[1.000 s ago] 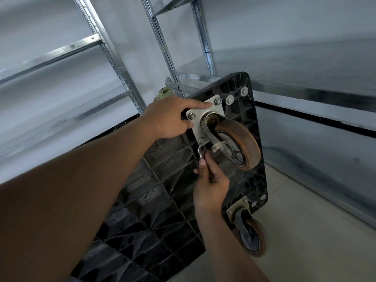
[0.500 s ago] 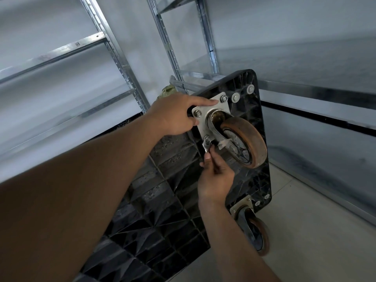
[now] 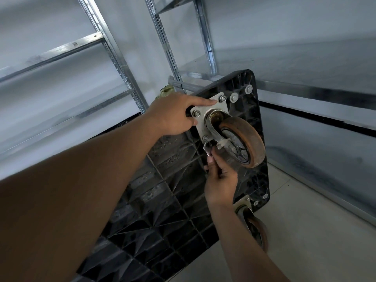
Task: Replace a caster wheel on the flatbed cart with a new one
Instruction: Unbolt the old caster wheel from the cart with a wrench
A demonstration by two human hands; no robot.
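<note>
pale smooth floor (image 3: 305, 231) runs below and to the right of the right hand (image 3: 220, 184). black flatbed cart (image 3: 162, 210) stands on edge on it, ribbed underside facing the camera, under both hands. lower caster wheel (image 3: 257, 231) sits just below the right hand, near the floor; contact unclear. metal shelving (image 3: 114, 58) rises behind the left hand (image 3: 173, 115), its low shelf (image 3: 305, 64) right of both hands.
</note>
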